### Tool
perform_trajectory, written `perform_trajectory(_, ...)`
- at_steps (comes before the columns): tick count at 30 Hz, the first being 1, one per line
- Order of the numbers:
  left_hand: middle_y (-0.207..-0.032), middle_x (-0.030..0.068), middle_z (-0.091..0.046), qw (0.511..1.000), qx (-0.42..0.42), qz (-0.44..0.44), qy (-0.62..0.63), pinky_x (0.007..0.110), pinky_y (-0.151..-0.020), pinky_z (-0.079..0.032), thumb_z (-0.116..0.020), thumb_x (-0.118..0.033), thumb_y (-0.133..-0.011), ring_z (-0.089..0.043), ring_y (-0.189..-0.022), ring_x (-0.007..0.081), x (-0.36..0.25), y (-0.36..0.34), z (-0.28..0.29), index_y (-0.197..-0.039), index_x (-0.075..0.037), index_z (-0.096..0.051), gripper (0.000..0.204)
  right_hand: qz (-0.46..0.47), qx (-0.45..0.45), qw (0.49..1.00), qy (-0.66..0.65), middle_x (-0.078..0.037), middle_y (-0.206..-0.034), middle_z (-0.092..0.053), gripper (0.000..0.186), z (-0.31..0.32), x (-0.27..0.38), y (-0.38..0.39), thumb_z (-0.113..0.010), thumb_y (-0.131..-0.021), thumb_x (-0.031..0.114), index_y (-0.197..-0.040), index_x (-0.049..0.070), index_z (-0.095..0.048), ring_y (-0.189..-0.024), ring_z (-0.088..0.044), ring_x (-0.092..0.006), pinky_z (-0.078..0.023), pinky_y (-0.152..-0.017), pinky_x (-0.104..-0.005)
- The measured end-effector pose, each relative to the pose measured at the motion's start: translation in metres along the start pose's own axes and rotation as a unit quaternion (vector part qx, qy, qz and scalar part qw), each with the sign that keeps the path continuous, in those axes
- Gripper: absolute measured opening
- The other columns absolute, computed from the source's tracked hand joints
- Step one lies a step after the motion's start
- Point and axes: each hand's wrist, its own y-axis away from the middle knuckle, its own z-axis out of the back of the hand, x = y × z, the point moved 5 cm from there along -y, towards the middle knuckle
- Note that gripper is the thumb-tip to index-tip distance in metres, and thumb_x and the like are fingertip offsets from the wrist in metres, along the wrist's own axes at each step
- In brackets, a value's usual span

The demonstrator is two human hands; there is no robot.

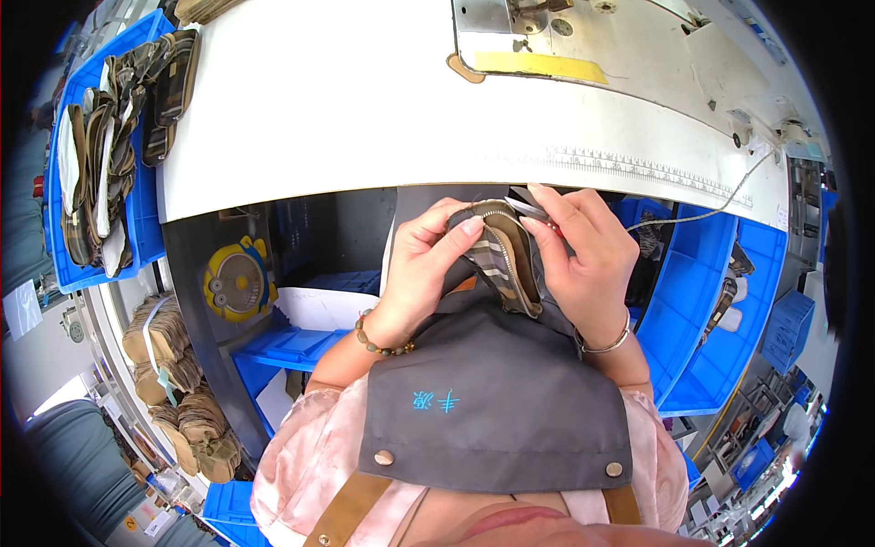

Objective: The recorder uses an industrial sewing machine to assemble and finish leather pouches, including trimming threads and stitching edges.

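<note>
In front of my apron, just below the table edge, I hold a small striped fabric pouch with its metal zipper parted. My left hand is closed on the pouch's left edge, thumb pressing near the zipper teeth. On the other side, my right hand has its fingers bent, with the thumb at the pouch's right edge. Between its thumb and forefinger sits a slim silver blade that looks like thread snips, with a bit of red beside the fingers. The hand hides most of that tool.
A white sewing table with a printed ruler lies ahead, and a sewing machine bed at its far right. At left, a blue bin holds striped pieces; tied bundles stand below. Blue bins are on the right.
</note>
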Motion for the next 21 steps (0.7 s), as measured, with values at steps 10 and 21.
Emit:
perform_trajectory(10,-0.105,0.0017,-0.065,1.0,0.026,-0.002,0.013,0.025,-0.088,-0.049,-0.061,-0.009,-0.099,-0.062,-0.098,0.0093,0.0019,0.0026,0.0033,-0.112,0.002,-0.069,0.019,0.0,0.045,0.999,0.005,-0.003,-0.076,-0.06,0.027,-0.0042,0.0024,0.0066,-0.076,-0.076,0.007,-0.103,0.008,-0.073,-0.06,-0.06,-0.0192,-0.046,-0.053,-0.0311)
perform_trajectory(21,-0.106,0.002,-0.064,1.0,0.028,-0.012,0.005,0.026,-0.089,-0.05,-0.061,-0.007,-0.099,-0.062,-0.1,0.01,0.003,0.0016,0.0047,-0.116,0.002,-0.068,0.02,0.001,0.05,0.999,0.019,-0.002,-0.076,-0.059,0.026,-0.005,0.002,0.0057,-0.075,-0.077,0.009,-0.103,0.009,-0.073,-0.06,-0.059,-0.0189,-0.046,-0.053,-0.0311)
